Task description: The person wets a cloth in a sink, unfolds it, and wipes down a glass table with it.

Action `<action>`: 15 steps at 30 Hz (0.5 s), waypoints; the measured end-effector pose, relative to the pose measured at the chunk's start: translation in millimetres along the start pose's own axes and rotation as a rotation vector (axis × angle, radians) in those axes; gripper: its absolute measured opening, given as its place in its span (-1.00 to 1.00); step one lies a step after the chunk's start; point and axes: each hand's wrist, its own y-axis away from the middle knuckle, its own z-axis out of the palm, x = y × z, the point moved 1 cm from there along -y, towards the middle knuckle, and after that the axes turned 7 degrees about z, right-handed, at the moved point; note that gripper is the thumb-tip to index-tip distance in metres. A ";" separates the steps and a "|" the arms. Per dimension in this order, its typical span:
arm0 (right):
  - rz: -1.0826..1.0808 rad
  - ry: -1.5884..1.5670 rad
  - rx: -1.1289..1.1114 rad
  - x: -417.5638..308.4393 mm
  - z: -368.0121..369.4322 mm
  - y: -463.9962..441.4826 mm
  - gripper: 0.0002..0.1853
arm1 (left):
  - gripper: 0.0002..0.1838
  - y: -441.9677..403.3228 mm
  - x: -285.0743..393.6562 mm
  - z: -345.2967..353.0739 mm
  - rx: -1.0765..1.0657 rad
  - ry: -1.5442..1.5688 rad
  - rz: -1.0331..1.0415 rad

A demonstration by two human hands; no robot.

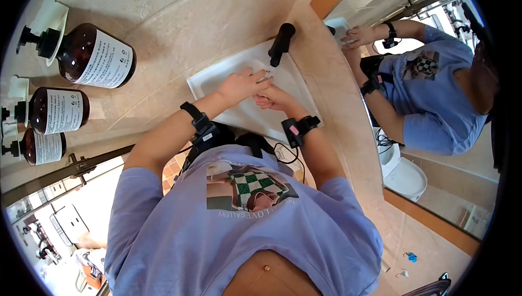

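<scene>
Both my hands meet over a white sink basin (296, 124), below a black faucet (281, 44). My left hand (242, 86) reaches in from the left and lies across my right hand (274, 98), its fingers stretched out and slightly apart. The fingers of my right hand are curled in under the left palm; what they close on, if anything, is hidden. A small pale patch shows near the left fingertips; I cannot tell what it is. Each wrist wears a black strap with a small box: the left strap (200, 119) and the right strap (300, 129).
On the beige stone counter (168, 29) at left stand brown pump bottles: a large bottle (98, 55), a second bottle (58, 110) and a third bottle (44, 146). A wall mirror (435, 179) at right reflects my arms. Black cables (288, 154) hang near my waist.
</scene>
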 end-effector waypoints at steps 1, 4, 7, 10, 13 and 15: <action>0.010 -0.023 -0.115 0.0 -1.6 2.1 -0.75 | -0.41 2.2 -3.0 -4.7 0.148 0.041 0.127; 0.030 0.087 -0.177 -9.5 11.5 24.4 -0.75 | -0.62 3.3 2.1 -13.1 0.226 0.076 0.241; -0.043 0.408 -0.057 -21.0 21.8 10.5 -0.75 | -0.78 0.9 -13.4 -10.6 0.054 0.013 0.191; -0.412 0.849 0.262 -7.7 19.7 -14.2 -0.76 | -0.88 -4.8 -19.8 -0.8 0.004 0.076 0.127; -0.495 1.156 0.571 4.7 24.0 -14.7 -0.75 | -0.93 -6.7 -13.7 7.1 -0.062 0.172 0.052; -0.254 1.206 0.673 1.6 30.0 -10.1 -0.73 | -0.91 -9.3 -15.3 12.5 -0.139 0.174 0.017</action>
